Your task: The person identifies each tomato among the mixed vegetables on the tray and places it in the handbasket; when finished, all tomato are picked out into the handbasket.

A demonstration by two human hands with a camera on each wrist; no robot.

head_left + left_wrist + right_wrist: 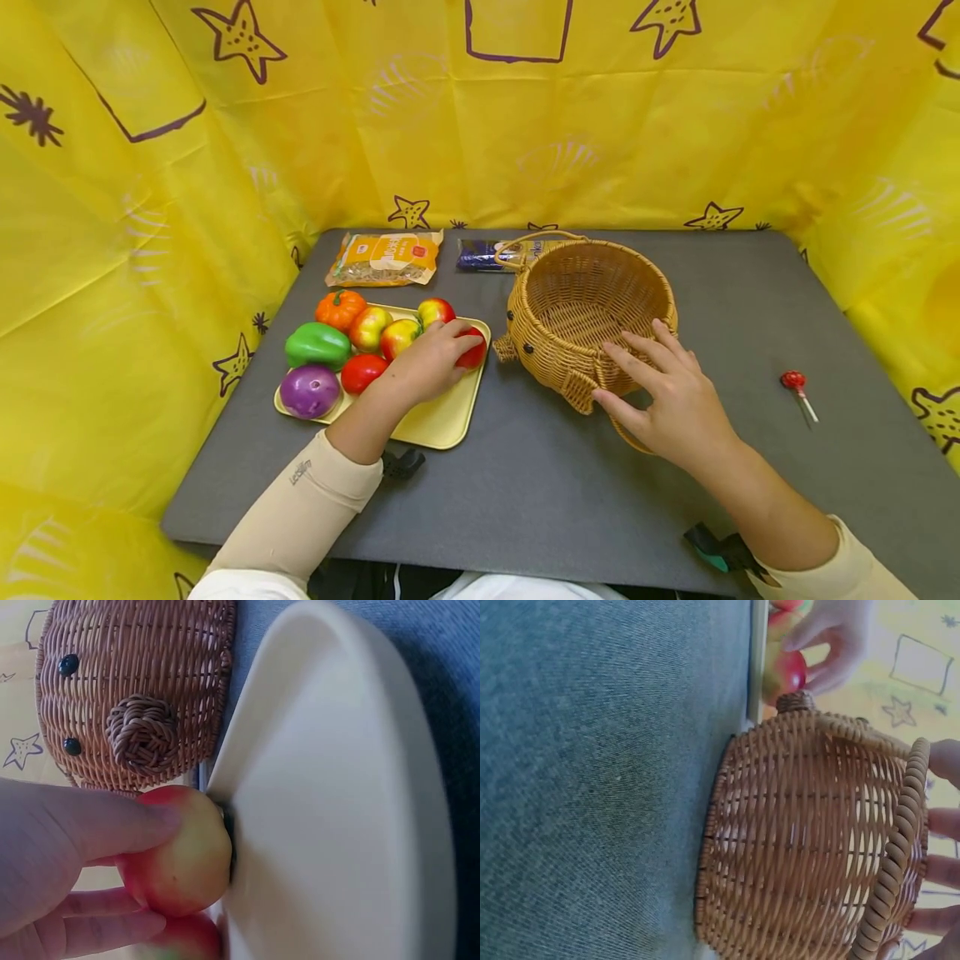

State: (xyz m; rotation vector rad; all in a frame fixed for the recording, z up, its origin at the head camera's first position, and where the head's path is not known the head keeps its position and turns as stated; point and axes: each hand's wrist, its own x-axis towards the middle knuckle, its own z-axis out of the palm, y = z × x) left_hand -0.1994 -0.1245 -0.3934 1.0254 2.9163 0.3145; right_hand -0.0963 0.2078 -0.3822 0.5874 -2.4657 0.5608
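My left hand (431, 364) pinches a red-and-yellow apple (187, 851) between thumb and fingers at the right end of the yellow tray (442, 425). In the left wrist view the apple is right at the tray's surface, with another red fruit (195, 934) beside it. To the right of the tray stands a wicker basket (558, 354) shaped like an animal, with dark bead eyes and a woven snout facing the tray. My right hand (671, 400) touches the basket's near right rim with spread, fairly straight fingers. No items show inside the basket.
The tray also bears a purple eggplant (310, 392), a green pepper (317, 345), an orange pumpkin (341, 310), a red tomato (363, 372) and several red-and-yellow fruits. Behind lie an orange food bag (386, 258) and a blue packet (480, 255). A red lollipop (793, 381) lies far right.
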